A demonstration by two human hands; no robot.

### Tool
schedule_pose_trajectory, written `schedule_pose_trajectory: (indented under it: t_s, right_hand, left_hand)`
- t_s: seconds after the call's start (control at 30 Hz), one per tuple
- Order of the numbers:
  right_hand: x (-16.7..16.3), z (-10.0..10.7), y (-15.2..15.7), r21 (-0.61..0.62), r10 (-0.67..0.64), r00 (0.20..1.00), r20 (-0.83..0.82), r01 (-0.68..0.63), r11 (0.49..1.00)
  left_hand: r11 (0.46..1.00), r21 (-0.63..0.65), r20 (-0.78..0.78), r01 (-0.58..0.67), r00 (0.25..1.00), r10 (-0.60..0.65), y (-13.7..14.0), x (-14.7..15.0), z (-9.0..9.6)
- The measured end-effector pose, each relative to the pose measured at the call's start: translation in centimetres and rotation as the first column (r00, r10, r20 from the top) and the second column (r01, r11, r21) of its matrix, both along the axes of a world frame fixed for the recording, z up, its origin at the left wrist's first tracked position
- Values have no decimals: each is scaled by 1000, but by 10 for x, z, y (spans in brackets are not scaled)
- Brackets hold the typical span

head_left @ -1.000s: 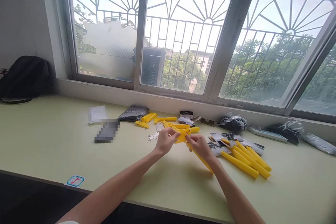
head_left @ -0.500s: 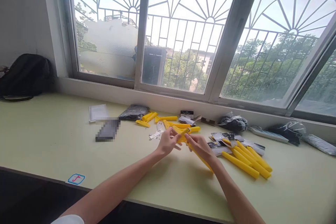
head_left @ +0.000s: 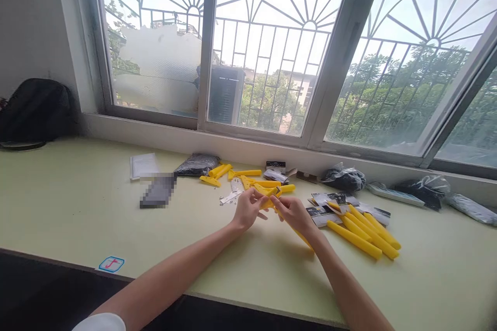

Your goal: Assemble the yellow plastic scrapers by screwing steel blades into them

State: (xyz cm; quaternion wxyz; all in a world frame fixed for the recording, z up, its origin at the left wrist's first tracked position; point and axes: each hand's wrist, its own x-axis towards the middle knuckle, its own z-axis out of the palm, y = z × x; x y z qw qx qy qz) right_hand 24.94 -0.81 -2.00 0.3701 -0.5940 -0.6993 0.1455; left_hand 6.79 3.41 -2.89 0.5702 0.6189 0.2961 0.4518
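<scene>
Between both hands, a little above the table, is a yellow scraper (head_left: 305, 240) with a wide head and a long handle slanting down to the right. My left hand (head_left: 246, 210) pinches the head from its left side. My right hand (head_left: 295, 214) grips near where head and handle meet, thumb pressed at the head; the fingers partly hide that spot. Just behind the hands lie loose yellow handles (head_left: 248, 172) and a flat yellow head piece (head_left: 210, 181). Pale flat plates (head_left: 232, 195) and several tiny screws are scattered left of them.
Right of my hands, several long yellow handles (head_left: 354, 239) lie beside printed cards (head_left: 322, 216). Dark plastic-wrapped bundles (head_left: 198, 164) line the window side. A blurred dark object (head_left: 157, 192) and a white packet (head_left: 142, 166) lie left. The table's front edge is near my forearms.
The thumb and fingers of my right hand have shifted slightly on the scraper's head. Both hands keep hold of it, and the whole view has moved a little.
</scene>
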Motion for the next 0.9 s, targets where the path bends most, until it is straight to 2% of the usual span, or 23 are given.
schedule_pose_trajectory:
  t_s: [0.3,0.5,0.73,0.9]
  right_hand:
    - [0,2,-1,24,-20,999,45,19,1000]
    - [1,-2,1,33,-25,996,88,22,999]
    - [-3,0,-1,37,-12,989,149,6,999]
    - [-5,2,-2,37,-18,987,160,12,999]
  left_hand:
    - [992,-113,52,55,997,-50,9,3,-5]
    - [984,-171,79,44,996,-31,7,2,-5]
    - [978,-208,39,5,999,3,4,5,-6]
    - [982,-186,35,-7,999,13,2,7,-6]
